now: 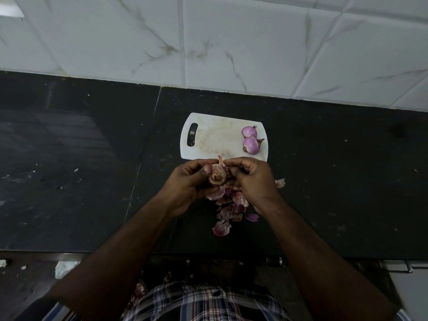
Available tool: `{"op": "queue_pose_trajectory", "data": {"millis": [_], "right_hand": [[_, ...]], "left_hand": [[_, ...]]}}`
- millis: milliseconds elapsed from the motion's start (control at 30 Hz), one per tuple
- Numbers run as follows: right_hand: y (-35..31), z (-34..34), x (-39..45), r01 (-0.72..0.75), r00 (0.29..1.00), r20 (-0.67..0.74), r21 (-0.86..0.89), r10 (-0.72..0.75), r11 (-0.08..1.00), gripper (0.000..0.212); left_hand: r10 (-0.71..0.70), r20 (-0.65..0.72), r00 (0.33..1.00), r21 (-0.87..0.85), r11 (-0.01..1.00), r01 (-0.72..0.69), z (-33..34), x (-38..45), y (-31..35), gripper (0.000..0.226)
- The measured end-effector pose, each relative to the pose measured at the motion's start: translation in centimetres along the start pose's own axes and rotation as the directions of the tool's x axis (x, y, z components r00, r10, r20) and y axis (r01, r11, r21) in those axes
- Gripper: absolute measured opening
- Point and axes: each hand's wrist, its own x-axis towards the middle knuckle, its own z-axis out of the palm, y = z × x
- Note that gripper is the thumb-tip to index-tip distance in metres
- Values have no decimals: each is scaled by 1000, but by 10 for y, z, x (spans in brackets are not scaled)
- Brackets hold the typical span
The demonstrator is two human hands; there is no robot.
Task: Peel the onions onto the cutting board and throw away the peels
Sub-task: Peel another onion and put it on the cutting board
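Checked shirt fabric [185, 302] is seen nearest the camera, with both forearms reaching out from it over the dark surface [69, 158]. An onion [217, 176] is held in the air just near of the white cutting board [215, 137], root end turned toward the camera. It is cupped in the left hand [190, 184], whose fingers are curled round it with the thumb laid against its side. The right hand [252, 179] is closed at the onion's right side, and a strip of dry skin appears to be pinched between its fingertips, though the pinch itself is partly hidden.

Two peeled onions [250, 140] are lying touching each other at the right end of the board. A heap of purple peels [229, 209] is spread on the surface below the hands, near of the board, with one stray piece to the right.

The onion is judged firm and light, and slippery once bared, so a cupping grip round its body is called for. The skin is papery and brittle and is likely to tear, so it is best taken at a loose edge by the root or tip.
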Motion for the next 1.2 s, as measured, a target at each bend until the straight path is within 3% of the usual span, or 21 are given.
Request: {"op": "queue_pose_trajectory", "data": {"millis": [167,300,433,533,733,833,900,1000,1100,1200], "right_hand": [[-7,-2,-6,50,998,42,28,-51,998,24],[-5,-4,-4,-20,999,-30,86,23,996,26],[9,-12,-2,1,994,-104,-156,-17,988,10],[3,-14,-5,-5,1000,20,-306,12,952,19],[-22,-10,-8,164,968,227,-273,-102,948,39],[-20,-6,-6,212,960,251,-350,-126,912,40],[-17,-3,-6,188,974,185,-318,-134,929,36],[-14,0,-9,55,997,61,-133,-48,990,25],[-11,2,-9,-46,998,41,36,45,998,7],[-5,1,-4,-68,998,-15,3,68,998,11]], "left_hand": [[-22,34,999,-39,999,24,0,-1,1,33],[-41,86,995,-81,995,49,-4,-2,0,34],[-50,115,992,-90,994,61,-6,-4,4,37],[-52,79,996,-79,995,58,-4,-4,5,34],[-33,84,996,-2,999,33,-1,-6,8,48],[28,-21,999,57,998,-26,0,-5,7,56],[47,-49,998,51,998,-45,0,-5,5,55],[24,-4,1000,60,998,-23,0,-8,4,48],[12,18,1000,50,999,-13,0,-11,6,48],[4,33,999,26,1000,-5,2,-13,6,50]]}}
